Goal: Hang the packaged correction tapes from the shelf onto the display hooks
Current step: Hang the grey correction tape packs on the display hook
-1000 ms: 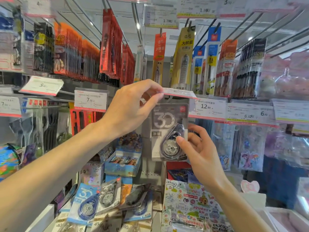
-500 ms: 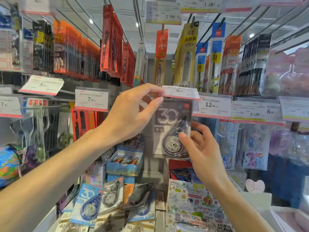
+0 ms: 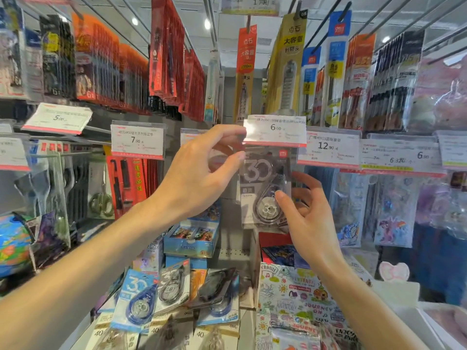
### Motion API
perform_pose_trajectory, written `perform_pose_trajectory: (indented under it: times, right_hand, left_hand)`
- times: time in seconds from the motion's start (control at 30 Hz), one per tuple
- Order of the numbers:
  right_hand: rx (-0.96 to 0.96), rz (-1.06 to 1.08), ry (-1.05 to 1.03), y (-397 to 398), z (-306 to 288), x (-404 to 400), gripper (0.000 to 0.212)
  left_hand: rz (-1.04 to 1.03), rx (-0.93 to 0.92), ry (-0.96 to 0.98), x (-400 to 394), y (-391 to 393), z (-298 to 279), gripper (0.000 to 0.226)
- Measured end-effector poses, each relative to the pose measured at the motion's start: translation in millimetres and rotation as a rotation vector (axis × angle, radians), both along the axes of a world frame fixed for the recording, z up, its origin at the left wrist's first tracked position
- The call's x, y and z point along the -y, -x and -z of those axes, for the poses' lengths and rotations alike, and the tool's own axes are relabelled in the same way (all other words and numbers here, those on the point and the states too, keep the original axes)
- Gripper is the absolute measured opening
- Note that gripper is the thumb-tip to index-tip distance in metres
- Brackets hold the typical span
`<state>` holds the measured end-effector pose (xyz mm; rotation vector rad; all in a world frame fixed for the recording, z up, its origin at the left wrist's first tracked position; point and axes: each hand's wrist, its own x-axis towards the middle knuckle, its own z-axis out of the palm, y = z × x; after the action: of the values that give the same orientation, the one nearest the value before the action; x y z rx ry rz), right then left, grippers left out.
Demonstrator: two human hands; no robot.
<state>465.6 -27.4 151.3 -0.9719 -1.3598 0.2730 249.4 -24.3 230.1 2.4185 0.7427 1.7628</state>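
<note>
A grey packaged correction tape [image 3: 261, 183] hangs upright just under the 6.00 price tag [image 3: 275, 130]. The hook behind the tag is hidden. My left hand [image 3: 199, 173] reaches up from the left, with its index fingertip on the tag's left edge and its thumb tip at the package's top left corner. My right hand [image 3: 305, 218] grips the package's lower right side, index finger on the front and other fingers behind. On the shelf below lie more packaged tapes: a blue one [image 3: 140, 299], a grey one [image 3: 174, 284] and a dark one [image 3: 217, 286].
Neighbouring price tags read 7.90 [image 3: 137, 141] and 12.90 [image 3: 328, 147]. Red pen packs [image 3: 171, 59] hang overhead, and sticker bags [image 3: 389, 213] hang to the right. A box of cards [image 3: 192, 238] and a patterned notebook [image 3: 298, 306] stand on the shelf. A globe [image 3: 12, 246] is at far left.
The price tag, tipped up flat earlier, now faces forward more. The package has risen slightly under it, and both hands have stayed on it.
</note>
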Motion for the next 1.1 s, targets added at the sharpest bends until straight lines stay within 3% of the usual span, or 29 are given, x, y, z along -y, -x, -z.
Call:
perform_pose_trajectory:
  times: [0.13, 0.2, 0.37, 0.53, 0.83, 1.1]
  right_hand:
    - [0.035, -0.012, 0.022, -3.2, 4.4, -6.1, 0.046]
    - [0.042, -0.003, 0.027, -3.2, 6.6, -11.7, 0.047]
    - [0.021, 0.027, 0.055, 1.8, 8.9, -38.0, 0.046]
    - [0.01, 0.022, 0.096, -0.3, 10.1, -73.7, 0.052]
    - [0.034, 0.042, 0.198, -6.5, 1.6, -129.1, 0.055]
    - [0.068, 0.033, 0.256, -2.6, -8.8, -122.3, 0.057]
  left_hand:
    - [-0.008, 0.106, 0.132, -17.5, 1.8, 42.0, 0.006]
    - [-0.013, 0.116, 0.21, -32.3, -3.1, 65.3, 0.004]
    - [0.032, 0.125, 0.358, -72.5, -23.6, 85.0, 0.033]
    - [-0.018, 0.162, 0.323, -111.9, -42.7, 88.2, 0.039]
    - [-0.077, 0.134, 0.532, -167.8, -61.4, 92.3, 0.059]
    - [-0.128, 0.089, 0.664, -172.8, -60.9, 87.3, 0.055]
